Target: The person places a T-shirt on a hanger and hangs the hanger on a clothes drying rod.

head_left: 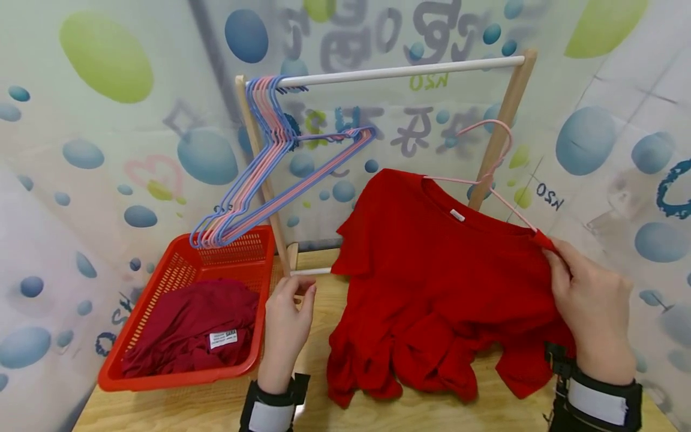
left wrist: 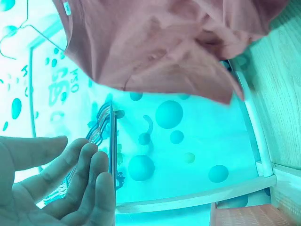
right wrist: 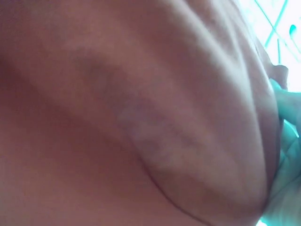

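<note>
A red T-shirt (head_left: 432, 258) hangs over a pink hanger (head_left: 502, 162), whose hook stands free above the neckline. My right hand (head_left: 591, 300) pinches the shirt's shoulder at the right end of the hanger. Red cloth fills most of the right wrist view, with the right hand (right wrist: 287, 155) at its right edge. Left of the shirt, my left hand (head_left: 288, 327) is raised with nothing in it, its fingers loosely bent. In the left wrist view the left hand (left wrist: 61, 183) is apart from the shirt (left wrist: 155, 52).
A wooden rack with a white rail (head_left: 399, 72) stands behind the shirt. Several blue and pink hangers (head_left: 275, 138) hang at its left end. Below them, a red plastic basket (head_left: 178, 379) holds a dark red garment (head_left: 200, 324) with a white label. A patterned curtain backs the wooden table (head_left: 313, 390).
</note>
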Demonstrator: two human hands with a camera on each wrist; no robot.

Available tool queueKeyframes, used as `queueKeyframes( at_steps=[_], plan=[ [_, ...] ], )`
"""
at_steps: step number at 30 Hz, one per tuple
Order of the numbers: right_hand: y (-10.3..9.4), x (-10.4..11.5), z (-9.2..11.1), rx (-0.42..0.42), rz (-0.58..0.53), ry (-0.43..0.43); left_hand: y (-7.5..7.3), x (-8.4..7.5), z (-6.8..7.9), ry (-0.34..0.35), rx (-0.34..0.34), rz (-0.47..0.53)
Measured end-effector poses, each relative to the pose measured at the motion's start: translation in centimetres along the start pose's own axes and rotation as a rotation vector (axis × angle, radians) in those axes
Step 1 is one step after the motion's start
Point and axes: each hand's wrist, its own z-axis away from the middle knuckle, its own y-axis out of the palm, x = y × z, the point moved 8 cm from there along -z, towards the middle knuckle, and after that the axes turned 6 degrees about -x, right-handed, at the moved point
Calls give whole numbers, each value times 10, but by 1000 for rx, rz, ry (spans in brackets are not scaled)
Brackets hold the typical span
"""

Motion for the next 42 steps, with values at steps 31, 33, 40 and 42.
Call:
queueKeyframes(
  at_steps=[31, 33, 40, 42],
  plan=[
    [-7, -11, -100, 10, 220, 195, 4, 7, 0, -9, -2, -6],
    [-5, -7, -103, 44, 223, 215, 4, 9, 0, -8, 2, -6],
    [-6, 8, -110, 73, 224, 184, 3, 13, 1, -16, 16, -10],
    [-6, 10, -111, 71, 223, 162, 2, 13, 0, -15, 14, -9]
  ],
)
